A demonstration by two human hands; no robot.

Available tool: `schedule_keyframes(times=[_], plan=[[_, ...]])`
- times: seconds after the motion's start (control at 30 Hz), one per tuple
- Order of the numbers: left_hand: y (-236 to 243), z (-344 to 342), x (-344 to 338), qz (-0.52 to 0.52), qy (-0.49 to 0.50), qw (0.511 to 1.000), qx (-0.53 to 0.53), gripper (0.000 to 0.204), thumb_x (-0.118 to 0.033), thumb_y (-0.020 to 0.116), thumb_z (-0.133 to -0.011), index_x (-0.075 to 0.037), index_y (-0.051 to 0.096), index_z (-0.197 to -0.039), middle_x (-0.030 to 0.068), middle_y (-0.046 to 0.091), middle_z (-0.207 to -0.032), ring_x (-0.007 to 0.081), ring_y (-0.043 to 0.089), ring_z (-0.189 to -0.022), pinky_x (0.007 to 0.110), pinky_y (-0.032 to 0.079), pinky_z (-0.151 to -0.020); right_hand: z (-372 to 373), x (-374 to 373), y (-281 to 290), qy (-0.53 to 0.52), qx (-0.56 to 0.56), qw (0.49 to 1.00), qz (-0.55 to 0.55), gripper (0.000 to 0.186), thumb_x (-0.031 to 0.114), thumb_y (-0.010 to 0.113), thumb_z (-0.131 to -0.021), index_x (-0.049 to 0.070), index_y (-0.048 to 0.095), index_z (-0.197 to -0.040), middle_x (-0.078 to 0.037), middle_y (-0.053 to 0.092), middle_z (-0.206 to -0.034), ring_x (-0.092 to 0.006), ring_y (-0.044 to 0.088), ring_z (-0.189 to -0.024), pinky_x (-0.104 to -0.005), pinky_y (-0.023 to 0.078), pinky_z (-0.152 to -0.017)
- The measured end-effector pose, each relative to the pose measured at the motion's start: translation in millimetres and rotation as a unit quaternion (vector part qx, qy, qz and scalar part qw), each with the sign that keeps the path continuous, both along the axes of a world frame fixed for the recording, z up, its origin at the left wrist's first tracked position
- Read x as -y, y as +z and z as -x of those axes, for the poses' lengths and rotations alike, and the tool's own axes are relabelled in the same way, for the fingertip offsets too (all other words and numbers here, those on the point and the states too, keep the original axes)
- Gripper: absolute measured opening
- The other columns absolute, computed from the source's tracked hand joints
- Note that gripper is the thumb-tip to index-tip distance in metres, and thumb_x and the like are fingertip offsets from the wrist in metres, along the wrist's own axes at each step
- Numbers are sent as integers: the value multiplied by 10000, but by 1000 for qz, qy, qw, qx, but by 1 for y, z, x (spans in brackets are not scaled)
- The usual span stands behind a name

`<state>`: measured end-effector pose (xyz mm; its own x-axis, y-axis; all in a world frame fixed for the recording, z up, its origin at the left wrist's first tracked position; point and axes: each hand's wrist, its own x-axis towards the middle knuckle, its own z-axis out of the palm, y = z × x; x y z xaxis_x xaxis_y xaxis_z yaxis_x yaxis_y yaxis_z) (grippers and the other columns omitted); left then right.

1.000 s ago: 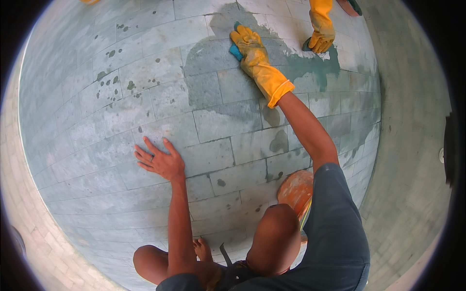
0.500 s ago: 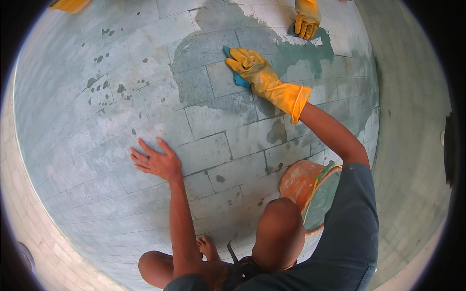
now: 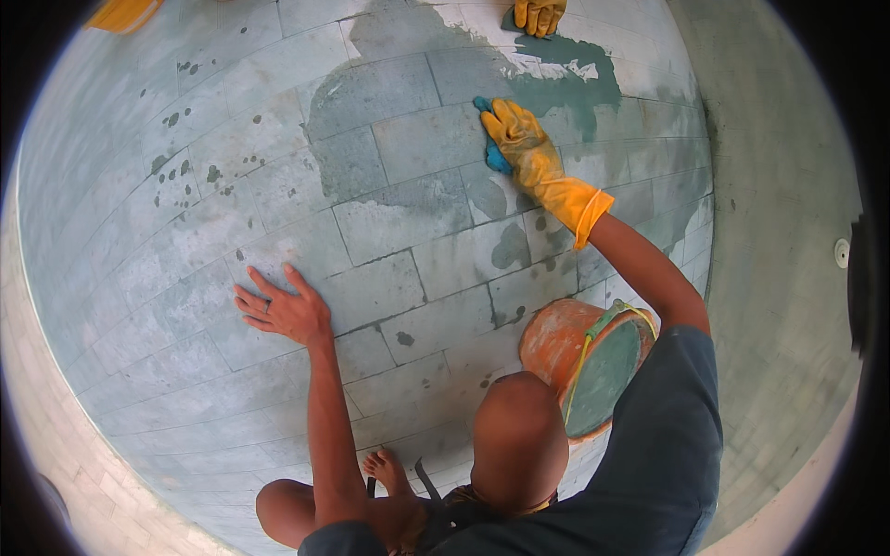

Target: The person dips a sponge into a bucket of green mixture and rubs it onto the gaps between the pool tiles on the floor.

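Observation:
A grey tiled floor lies before me, patterned with wet patches and dark spots. My bare left hand rests flat on the tiles at centre left, its fingers spread and a ring on one. My right hand, in an orange-yellow rubber glove, presses a blue cloth against the floor. Most of the cloth is hidden under the glove. Green slurry is smeared across the tiles just beyond it.
Another person's gloved hand works at the far edge, on something dark green. An orange bucket of grey-green liquid stands near my right knee, with a yellow-green handle. A yellow container sits far left. A wall borders the right.
My right hand and the cloth have slid to the right across the tiles. The other person's glove has moved left and farther away. My left hand stays planted; the view has shifted slightly.

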<state>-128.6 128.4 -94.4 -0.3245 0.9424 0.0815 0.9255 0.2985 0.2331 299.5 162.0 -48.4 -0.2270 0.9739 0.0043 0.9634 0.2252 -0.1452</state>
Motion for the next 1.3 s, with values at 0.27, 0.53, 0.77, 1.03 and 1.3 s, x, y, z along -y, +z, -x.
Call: schedule_keyframes(times=[0.27,0.53,0.77,1.03,1.3], plan=[[2,0,0,-1,0,1000,-2,734,-566,446,-1037,-98,331,-1590,262,174,-1663,418,119,-1550,575,45,-1240,88,11,-19,77,11,997,-28,673,113,742,-740,77,515,-1373,-192,443,-1449,-389,429,-1367,-536,332,-1138],[-1,1,-5,-12,-4,1000,5,725,-560,453,-1035,-88,352,-1575,282,191,-1650,442,123,-1544,585,64,-1236,39,-83,-11,-37,45,996,-65,531,180,617,-909,129,534,-1430,-145,459,-1523,-310,441,-1401,-422,334,-1181],[0,2,1,1,-8,1000,1,747,-561,457,-1030,-93,320,-1595,290,164,-1654,450,79,-1551,605,34,-1229,96,-4,-32,55,22,997,-44,567,188,659,-878,105,534,-1425,-187,389,-1559,-406,367,-1439,-536,266,-1202],[0,0,1,-9,-22,1000,14,736,-555,445,-1040,-100,305,-1601,277,154,-1660,444,85,-1548,605,15,-1228,151,-113,-25,159,3,986,-51,593,170,637,-906,153,488,-1480,-82,478,-1533,-327,421,-1435,-448,320,-1199],[3,6,1,1,-12,1000,4,750,-547,479,-1025,-93,316,-1599,271,129,-1667,447,73,-1552,621,22,-1226,101,-111,-11,-86,76,993,19,581,180,620,-931,131,484,-1494,-93,412,-1594,-331,371,-1479,-423,291,-1222]])
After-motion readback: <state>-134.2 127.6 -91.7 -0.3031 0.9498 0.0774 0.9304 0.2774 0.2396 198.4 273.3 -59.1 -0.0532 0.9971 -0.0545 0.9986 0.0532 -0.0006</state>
